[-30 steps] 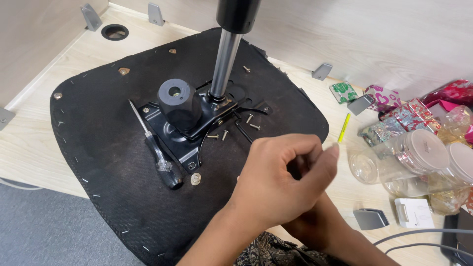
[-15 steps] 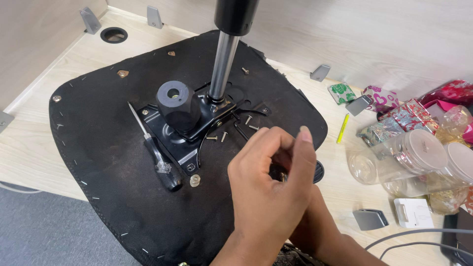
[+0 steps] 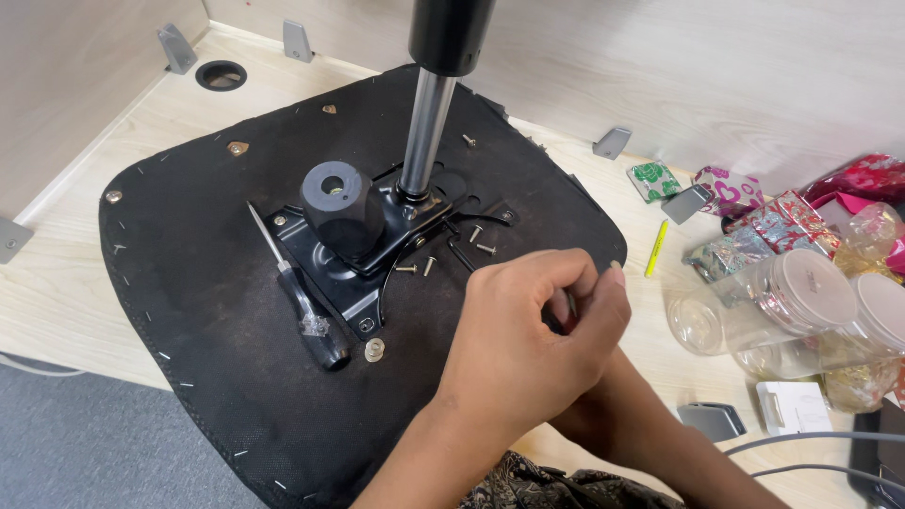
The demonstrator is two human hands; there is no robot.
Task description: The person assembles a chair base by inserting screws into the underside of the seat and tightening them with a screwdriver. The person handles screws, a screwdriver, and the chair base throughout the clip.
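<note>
Curling left hand [image 3: 528, 349] over right hand, pinching something small, unidentifiable, right of mounting plate [image 3: 349, 259]; right hand's grip hidden. Loose screws [image 3: 481, 240] lying beside plate; likely fitting screws, needing screwdriver [image 3: 300, 302].

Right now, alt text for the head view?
A left hand, fingers curled together, covers the right hand above an upturned black chair seat. On the seat: a metal mounting plate with gas cylinder, loose screws, and a screwdriver.
</note>
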